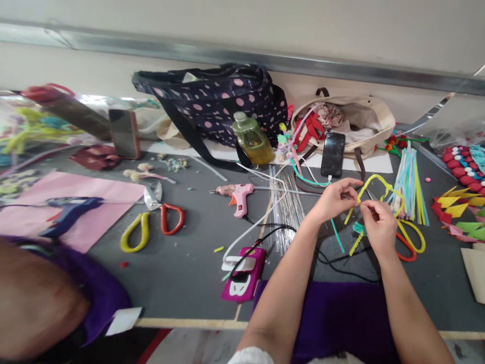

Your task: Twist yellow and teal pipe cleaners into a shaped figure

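My left hand (337, 199) pinches a bent yellow pipe cleaner (373, 178) between thumb and fingertips. Close beside it, my right hand (381, 225) has its fingers curled and pinched on the same yellow piece. The pipe cleaner arches above both hands into a loop with a twisted spot on its right side. A twisted yellow end with a teal tuft (359, 229) hangs below, between the hands. Scissors with yellow and orange handles (413, 236) lie partly hidden behind my right hand. A teal pipe cleaner (338, 236) lies under my left wrist.
Pastel pipe cleaners (407, 184) stand bundled at right; silvery strips (286, 210) lie left of my arm. A pink glue gun (238, 196), magenta box (244, 275), black phone (333, 154), oil-like bottle (252, 139) and dotted bag (215, 106) are around. Another person (41, 298) sits at left.
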`<control>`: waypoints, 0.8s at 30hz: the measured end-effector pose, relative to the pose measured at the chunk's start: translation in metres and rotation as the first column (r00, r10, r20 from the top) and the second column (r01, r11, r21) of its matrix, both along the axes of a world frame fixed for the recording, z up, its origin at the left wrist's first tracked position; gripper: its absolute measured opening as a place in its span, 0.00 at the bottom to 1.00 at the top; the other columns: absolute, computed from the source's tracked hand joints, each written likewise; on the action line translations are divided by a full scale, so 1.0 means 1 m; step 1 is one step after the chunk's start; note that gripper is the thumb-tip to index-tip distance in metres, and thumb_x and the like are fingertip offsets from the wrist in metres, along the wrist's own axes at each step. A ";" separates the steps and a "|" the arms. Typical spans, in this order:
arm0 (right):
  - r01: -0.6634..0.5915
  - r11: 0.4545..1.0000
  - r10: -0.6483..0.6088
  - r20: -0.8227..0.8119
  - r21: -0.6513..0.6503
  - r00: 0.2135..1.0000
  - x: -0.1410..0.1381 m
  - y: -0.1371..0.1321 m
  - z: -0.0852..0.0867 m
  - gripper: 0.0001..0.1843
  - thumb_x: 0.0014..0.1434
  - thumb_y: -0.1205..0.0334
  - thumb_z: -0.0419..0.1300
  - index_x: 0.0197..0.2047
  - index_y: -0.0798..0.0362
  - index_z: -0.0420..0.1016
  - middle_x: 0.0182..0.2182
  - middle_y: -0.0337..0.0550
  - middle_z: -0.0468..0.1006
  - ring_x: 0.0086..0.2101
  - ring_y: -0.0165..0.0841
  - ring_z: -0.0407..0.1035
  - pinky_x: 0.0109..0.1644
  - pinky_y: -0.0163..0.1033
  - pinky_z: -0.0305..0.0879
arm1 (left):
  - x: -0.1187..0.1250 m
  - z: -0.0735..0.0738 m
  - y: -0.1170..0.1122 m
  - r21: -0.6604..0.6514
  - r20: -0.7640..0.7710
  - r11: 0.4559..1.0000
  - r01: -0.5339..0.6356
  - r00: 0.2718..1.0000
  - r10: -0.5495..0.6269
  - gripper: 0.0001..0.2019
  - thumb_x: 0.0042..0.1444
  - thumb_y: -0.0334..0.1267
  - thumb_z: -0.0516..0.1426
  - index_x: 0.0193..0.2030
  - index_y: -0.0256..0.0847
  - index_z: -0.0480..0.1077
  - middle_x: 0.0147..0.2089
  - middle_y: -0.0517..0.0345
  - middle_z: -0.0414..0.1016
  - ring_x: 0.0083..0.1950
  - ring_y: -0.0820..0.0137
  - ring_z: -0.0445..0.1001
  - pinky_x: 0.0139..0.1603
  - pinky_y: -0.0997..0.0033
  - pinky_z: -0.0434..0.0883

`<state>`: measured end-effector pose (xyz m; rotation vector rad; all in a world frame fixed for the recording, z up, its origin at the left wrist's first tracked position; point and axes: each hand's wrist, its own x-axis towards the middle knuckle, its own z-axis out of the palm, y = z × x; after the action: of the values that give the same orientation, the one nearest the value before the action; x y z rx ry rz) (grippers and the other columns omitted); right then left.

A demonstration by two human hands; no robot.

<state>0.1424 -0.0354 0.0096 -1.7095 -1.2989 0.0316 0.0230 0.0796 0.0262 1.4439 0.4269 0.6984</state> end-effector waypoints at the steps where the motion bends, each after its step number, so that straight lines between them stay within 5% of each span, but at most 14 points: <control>1: -0.002 1.000 0.002 -0.004 0.001 1.000 0.000 0.000 0.000 0.11 0.63 0.56 0.57 0.34 0.51 0.76 0.31 0.43 0.77 0.32 0.35 0.68 0.37 0.40 0.65 | 0.000 0.000 0.000 0.002 0.000 1.000 -0.006 1.000 0.006 0.24 0.45 0.27 0.61 0.53 0.35 0.70 0.31 0.60 0.74 0.31 0.76 0.71 0.36 0.75 0.67; 10: -0.020 1.000 0.020 -0.037 0.005 0.999 -0.001 0.000 0.003 0.10 0.62 0.56 0.57 0.34 0.51 0.76 0.30 0.42 0.76 0.32 0.35 0.68 0.37 0.39 0.64 | 0.000 -0.002 0.000 0.015 0.026 1.000 -0.023 0.999 0.023 0.21 0.45 0.29 0.63 0.49 0.37 0.74 0.30 0.59 0.76 0.30 0.75 0.72 0.35 0.75 0.69; 17: -0.012 0.999 0.016 -0.112 0.032 0.994 -0.004 0.001 0.002 0.11 0.62 0.54 0.58 0.37 0.51 0.78 0.32 0.43 0.78 0.32 0.34 0.69 0.35 0.39 0.66 | 0.001 -0.002 0.000 -0.169 0.121 0.986 0.011 0.993 0.009 0.21 0.44 0.32 0.66 0.48 0.37 0.75 0.31 0.59 0.75 0.31 0.75 0.72 0.36 0.74 0.69; 24: 0.139 0.984 -0.105 -0.268 0.110 0.958 -0.003 0.000 0.001 0.13 0.61 0.52 0.58 0.38 0.53 0.76 0.32 0.45 0.78 0.30 0.34 0.70 0.34 0.38 0.67 | 0.001 -0.007 0.007 -0.345 0.158 0.926 -0.155 0.963 0.220 0.20 0.38 0.34 0.70 0.42 0.37 0.77 0.32 0.59 0.76 0.32 0.76 0.72 0.38 0.75 0.70</control>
<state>0.1397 -0.0353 0.0104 -1.6120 -0.9783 0.0965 0.0237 0.0870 0.0197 1.0160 0.5083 0.8695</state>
